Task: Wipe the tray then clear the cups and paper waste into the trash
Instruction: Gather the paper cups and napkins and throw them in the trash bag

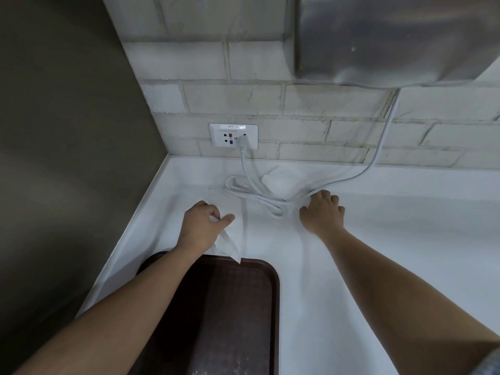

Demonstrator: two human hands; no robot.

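While the left hand point(201, 226) pinches a white tissue point(226, 245) at the tray's point(243, 307) upper edge, the right hand point(322, 212) curls beside the cord point(244, 165); whether it grips anything is unclear.

White counter point(378, 253); on it tray point(232, 307), cord point(242, 191), folded paper point(282, 179).

Dark brown tray point(243, 307) with a fine grid pattern; white bench point(378, 239), tissue point(227, 244) and cable point(251, 193); off-white brick wall point(243, 98); silver metal housing point(378, 36); white socket plate point(216, 139) with red and blue marks
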